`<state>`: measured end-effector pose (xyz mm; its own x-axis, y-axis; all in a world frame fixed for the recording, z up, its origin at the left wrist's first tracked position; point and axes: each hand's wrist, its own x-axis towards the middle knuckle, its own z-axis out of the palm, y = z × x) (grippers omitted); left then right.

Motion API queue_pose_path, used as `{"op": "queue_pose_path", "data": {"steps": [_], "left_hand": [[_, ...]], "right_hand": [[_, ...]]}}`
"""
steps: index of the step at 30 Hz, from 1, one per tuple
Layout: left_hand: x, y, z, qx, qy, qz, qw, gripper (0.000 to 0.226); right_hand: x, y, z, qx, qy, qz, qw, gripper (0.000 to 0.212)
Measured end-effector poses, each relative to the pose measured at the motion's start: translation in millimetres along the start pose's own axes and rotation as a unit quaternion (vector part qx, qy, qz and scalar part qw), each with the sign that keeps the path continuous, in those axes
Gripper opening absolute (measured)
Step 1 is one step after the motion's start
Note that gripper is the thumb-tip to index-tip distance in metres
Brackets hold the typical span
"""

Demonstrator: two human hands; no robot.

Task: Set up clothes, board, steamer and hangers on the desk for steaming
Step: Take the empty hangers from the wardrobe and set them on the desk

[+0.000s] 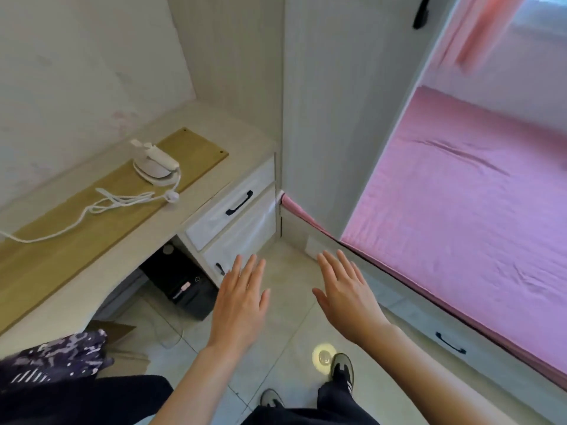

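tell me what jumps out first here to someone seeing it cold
Two open, empty hands, the left hand and the right hand, reach out over the tiled floor at centre. On the right, a bright pink bed fills the frame. On the left, a white steamer sits on a wooden board on the desk.

Both hands, left (239,302) and right (346,299), hover flat and empty; steamer (156,164) sits on board (92,216).

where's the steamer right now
In the head view the steamer stands on the wooden board on the desk, upper left, its white cord trailing left across the board.
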<state>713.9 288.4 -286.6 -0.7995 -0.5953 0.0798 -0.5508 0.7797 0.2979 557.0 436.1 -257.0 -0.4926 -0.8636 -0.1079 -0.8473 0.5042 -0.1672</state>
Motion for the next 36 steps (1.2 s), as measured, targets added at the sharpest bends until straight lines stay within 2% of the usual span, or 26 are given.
{"op": "queue_pose_path", "data": {"steps": [9,16,23,28,36], "left_hand": [[41,119,35,-0.05,-0.048,0.093,0.993,0.054],[86,236,81,-0.058,-0.057,0.108,0.991,0.049],[128,328,124,-0.049,-0.041,0.099,0.993,0.049],[166,362,132,-0.048,-0.04,0.08,0.995,0.05],[257,372,136,-0.02,-0.034,0.058,0.998,0.052]], "right_hand": [[-45,102,-6,0.01,0.036,0.104,0.994,0.065],[-59,219,-25,0.002,0.084,0.134,0.987,0.063],[-55,325,-43,-0.005,0.09,0.13,0.987,0.06],[-28,373,-56,-0.002,0.078,0.104,0.991,0.058],[55,419,-68,0.003,0.057,0.064,0.996,0.059]]}}
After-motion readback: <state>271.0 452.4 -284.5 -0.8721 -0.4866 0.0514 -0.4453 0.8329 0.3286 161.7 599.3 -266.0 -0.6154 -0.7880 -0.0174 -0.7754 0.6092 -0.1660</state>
